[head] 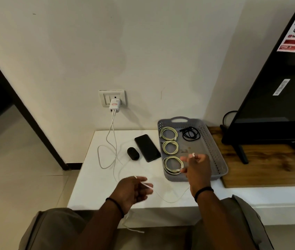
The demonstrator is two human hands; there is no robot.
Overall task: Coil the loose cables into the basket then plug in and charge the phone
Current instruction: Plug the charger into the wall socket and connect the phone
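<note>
Your left hand (134, 189) and right hand (196, 166) both pinch the thin white cable (168, 200), right over the grey perforated plastic basket (213, 141), left just beside it.

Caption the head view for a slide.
Both hands stretch a thin white cable beside the grey plastic basket of coiled cables.

One head camera looks forward and down, from close above. It faces the white counter (92, 192) and the wall (89, 51).
</note>
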